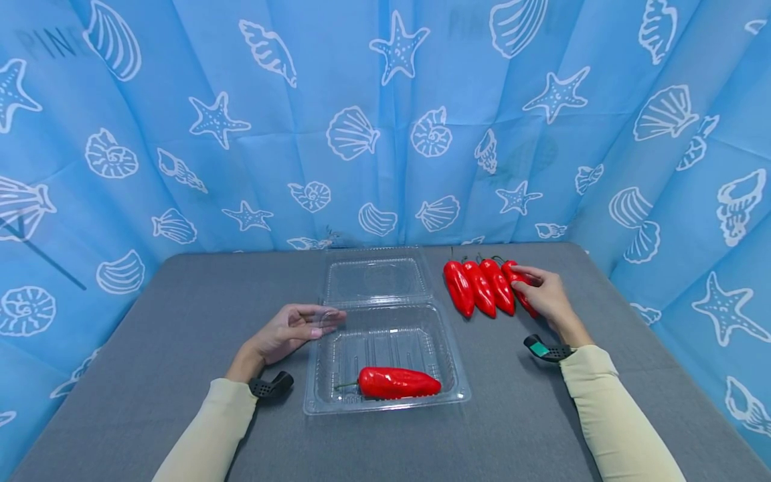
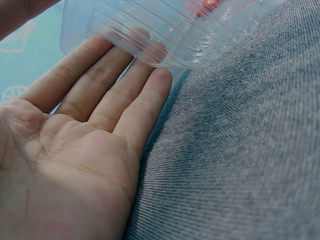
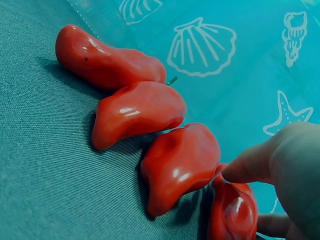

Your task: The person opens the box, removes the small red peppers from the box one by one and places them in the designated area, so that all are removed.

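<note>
Loved the shine on that right-end red pepper (image 3: 232, 212): glossy, dented, tapering, at the end of the row on the table (image 1: 337, 448). The right hand (image 1: 545, 294) pinched it between thumb and fingers, blocking part of it from the head view. Three more lumpy red peppers (image 1: 479, 289) lay just beside it, with thin green stems. The left hand (image 1: 292, 333) wasn't gripping anything, its fingers extended against the left side of the clear plastic container (image 1: 373, 348). That had a ribbed floor and its lid (image 1: 376, 276) folded back flat; another pepper (image 1: 399, 383) lay sideways inside, along the near wall. The table had a grey woven cover, and a blue shell-print curtain (image 1: 385, 174) hung behind.
</note>
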{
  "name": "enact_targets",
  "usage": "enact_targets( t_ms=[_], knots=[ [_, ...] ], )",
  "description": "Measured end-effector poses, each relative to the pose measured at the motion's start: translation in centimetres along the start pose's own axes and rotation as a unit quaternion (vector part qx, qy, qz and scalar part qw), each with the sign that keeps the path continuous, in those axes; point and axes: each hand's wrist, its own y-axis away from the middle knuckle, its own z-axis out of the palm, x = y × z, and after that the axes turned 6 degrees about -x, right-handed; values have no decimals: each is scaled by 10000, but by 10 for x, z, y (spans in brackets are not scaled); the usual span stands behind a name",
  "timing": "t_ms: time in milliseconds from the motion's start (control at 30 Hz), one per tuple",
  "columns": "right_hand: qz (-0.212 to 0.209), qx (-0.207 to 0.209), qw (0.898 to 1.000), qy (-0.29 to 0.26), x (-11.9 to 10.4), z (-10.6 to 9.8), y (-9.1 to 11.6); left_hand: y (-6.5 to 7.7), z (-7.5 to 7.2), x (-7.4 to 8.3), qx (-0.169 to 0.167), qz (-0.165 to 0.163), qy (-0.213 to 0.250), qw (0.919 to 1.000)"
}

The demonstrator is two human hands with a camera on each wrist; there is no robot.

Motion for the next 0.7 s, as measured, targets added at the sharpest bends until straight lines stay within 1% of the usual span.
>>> enact_targets(
  t_ms=[367, 700],
  knots=[
    [22, -93, 9999, -36, 1, 0, -1, 0, 0, 0, 18, -21, -56, 10000],
    [-83, -113, 9999, -78, -1, 0, 0, 0, 0, 0, 10, -22, -53, 10000]
  ],
)
